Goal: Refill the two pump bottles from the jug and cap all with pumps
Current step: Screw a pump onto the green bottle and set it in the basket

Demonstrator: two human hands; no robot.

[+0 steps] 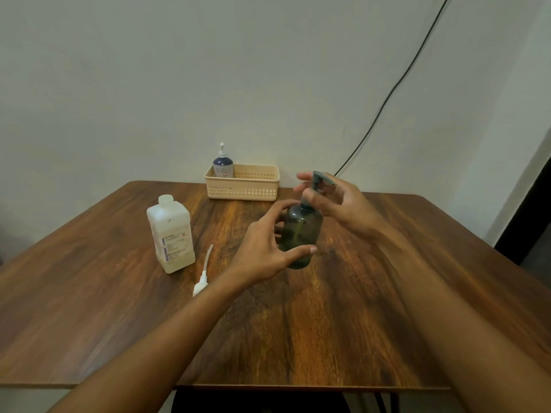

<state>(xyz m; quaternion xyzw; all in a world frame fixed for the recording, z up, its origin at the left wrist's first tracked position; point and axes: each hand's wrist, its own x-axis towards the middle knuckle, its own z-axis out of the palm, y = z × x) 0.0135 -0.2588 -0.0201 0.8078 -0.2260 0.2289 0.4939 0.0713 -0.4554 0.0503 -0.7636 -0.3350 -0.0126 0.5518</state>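
Note:
A dark green translucent pump bottle [302,231] stands near the middle of the wooden table [298,323]. My left hand [268,251] holds its body, thumb across the front. My right hand [337,201] pinches the collar of the dark pump head [320,178] on the bottle's neck. A white square jug [171,234] with an open neck stands to the left. A loose white pump [202,274] with its tube lies on the table beside the jug. A dark blue bottle [223,166] with a white pump stands in the beige basket [243,189].
The basket sits at the table's far edge against the wall. A black cable [387,96] runs down the wall at the right. The table's front edge lies close to me.

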